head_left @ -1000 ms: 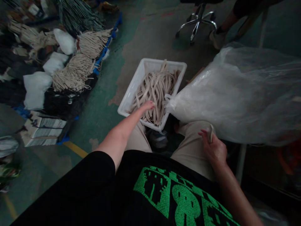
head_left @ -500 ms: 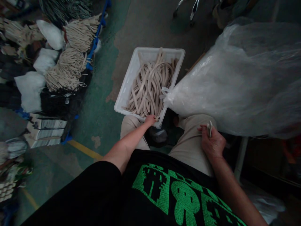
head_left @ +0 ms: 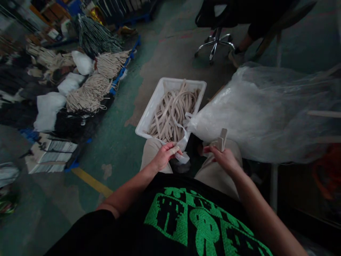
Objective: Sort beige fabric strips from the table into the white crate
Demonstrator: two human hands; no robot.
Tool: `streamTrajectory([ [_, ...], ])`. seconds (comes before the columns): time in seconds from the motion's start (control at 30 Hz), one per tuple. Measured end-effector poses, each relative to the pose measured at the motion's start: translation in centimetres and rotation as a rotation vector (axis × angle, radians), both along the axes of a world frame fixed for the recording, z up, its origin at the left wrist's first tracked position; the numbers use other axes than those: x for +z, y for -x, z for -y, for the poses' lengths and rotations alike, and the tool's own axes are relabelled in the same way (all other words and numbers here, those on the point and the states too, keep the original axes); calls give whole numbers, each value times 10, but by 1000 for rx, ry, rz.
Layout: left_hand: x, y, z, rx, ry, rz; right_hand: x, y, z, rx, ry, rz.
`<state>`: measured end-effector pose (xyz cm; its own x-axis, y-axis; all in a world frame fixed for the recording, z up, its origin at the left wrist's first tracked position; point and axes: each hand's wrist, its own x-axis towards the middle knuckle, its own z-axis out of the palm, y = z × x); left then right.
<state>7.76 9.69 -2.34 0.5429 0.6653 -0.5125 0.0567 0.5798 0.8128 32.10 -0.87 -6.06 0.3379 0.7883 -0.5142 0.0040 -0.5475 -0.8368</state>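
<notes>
A white plastic bin [head_left: 153, 106] full of beige straps [head_left: 173, 110] stands on the floor by my knees. My left hand [head_left: 165, 156] is closed on one beige strap [head_left: 183, 142] that trails up out of the bin. My right hand [head_left: 223, 158] rests over my right knee, fingers pinched on a short bundle of beige strap pieces [head_left: 221, 139] that sticks upward. Both hands are close together over my lap, a little apart.
A large clear plastic bag [head_left: 266, 110] bulges at the right, touching the bin. Bundles of beige cords and white sacks [head_left: 80, 89] lie piled at the left. A wheeled chair base [head_left: 214, 44] and another person's foot [head_left: 234, 57] are beyond the bin.
My left hand has drawn back from the bin toward my lap, pulling a strap with it. My right hand has moved left and lifted its bundle. The view has tilted up.
</notes>
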Motion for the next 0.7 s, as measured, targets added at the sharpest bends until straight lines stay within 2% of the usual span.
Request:
streamTrajectory([
  [0.1,6,-4,14,-88,-11,47,34,36,-21,118,-85,-244],
  [0.2,12,-8,20,-128,15,79,58,62,-37,71,-139,-363],
  [0.27,17,-9,22,-128,48,89,70,66,-45,19,-200,-419],
  [0.37,27,-6,23,-143,116,116,84,57,-53,-60,-300,-432],
  [0.47,32,0,24,-182,147,150,98,38,-62,-125,-329,-349],
  [0.57,31,7,25,-190,141,167,110,16,-72,-214,-347,-302],
  [0.7,26,22,29,-151,128,161,118,-12,-79,-349,-412,-369],
])
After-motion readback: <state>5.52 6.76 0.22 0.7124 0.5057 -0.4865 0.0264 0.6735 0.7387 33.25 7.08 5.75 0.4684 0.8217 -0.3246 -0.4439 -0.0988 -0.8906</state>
